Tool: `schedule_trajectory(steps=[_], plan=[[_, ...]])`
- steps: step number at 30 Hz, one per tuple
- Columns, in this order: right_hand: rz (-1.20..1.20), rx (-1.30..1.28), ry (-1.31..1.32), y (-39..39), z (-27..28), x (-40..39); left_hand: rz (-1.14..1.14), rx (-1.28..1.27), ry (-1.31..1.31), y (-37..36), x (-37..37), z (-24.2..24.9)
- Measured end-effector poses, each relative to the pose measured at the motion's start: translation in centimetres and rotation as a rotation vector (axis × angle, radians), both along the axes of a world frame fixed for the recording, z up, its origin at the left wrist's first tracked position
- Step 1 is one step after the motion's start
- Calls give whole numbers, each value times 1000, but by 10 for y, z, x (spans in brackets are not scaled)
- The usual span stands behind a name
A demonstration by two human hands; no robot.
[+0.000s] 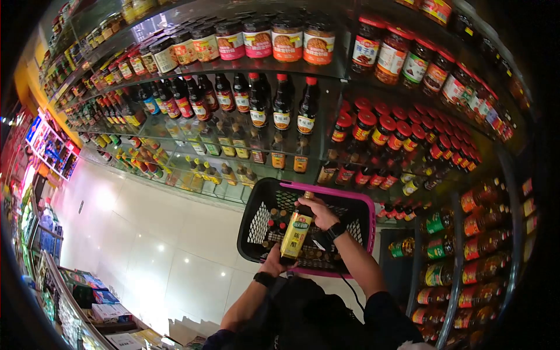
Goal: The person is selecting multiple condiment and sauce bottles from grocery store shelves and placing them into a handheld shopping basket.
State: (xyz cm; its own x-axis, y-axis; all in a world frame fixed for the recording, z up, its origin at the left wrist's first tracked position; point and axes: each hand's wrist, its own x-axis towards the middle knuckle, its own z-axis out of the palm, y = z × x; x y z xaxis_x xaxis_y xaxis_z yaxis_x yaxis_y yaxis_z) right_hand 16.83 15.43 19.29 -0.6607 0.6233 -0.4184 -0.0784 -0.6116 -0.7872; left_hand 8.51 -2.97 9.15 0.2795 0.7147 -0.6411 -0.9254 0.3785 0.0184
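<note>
A vinegar bottle (296, 233) with a yellow and green label is tilted over the shopping basket, its neck pointing away from me. My right hand (318, 214) grips it near the neck, fingers wrapped round. At the base, my left hand (274, 261) is closed on it from the left, its fingers partly hidden. The label faces up towards me. Below is the black mesh shopping basket (251, 219) with a pink rim. Several dark bottles (275, 220), some with red caps, stand inside it; my arms and the held bottle hide part of them.
Glass shelves ahead carry jars (287, 44), dark sauce bottles (283, 108) and red-lidded jars (385, 129). At the right, oil bottles (481, 245) fill a rack with grey rails. A pale tiled floor (192, 245) lies left of the basket, with a low display (99, 297) at lower left.
</note>
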Motion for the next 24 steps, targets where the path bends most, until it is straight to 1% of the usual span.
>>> schedule_trajectory(steps=[1,2,4,6,8,9,10,11,13,14,15,16,17,19,21,24], plan=[[12,55,-14,-1,-4,-1,31,-8,-23,0,2,-9],[23,111,-27,-4,0,-4,41,-4,20,-6,9,-1],[48,68,-29,-6,7,-8,48,-29,45,-6,12,-4],[116,180,-20,-12,4,-10,65,13,19,-11,15,-6],[122,170,-32,-9,-3,-14,74,51,-4,-13,16,-4],[111,120,-25,-13,-5,-18,107,48,-24,-17,15,0],[100,69,-18,-21,-6,-24,141,45,-43,-24,11,5],[104,140,-16,-27,-5,-33,161,60,-43,-28,4,9],[123,142,7,-38,-2,-46,167,-13,15,-39,-7,15],[133,137,27,-41,0,-51,176,-6,17,-42,-11,10],[145,272,65,-43,0,-55,171,24,36,-45,-14,6],[148,276,66,-45,0,-60,160,49,54,-48,-17,2],[155,273,42,-49,4,-66,146,-37,117,-49,-18,18],[164,274,19,-58,12,-81,163,-32,83,-54,-30,17],[184,221,-11,-75,24,-103,180,-27,49,-67,-50,18],[215,223,-20,-118,31,-148,214,1,50,-109,-92,14]])
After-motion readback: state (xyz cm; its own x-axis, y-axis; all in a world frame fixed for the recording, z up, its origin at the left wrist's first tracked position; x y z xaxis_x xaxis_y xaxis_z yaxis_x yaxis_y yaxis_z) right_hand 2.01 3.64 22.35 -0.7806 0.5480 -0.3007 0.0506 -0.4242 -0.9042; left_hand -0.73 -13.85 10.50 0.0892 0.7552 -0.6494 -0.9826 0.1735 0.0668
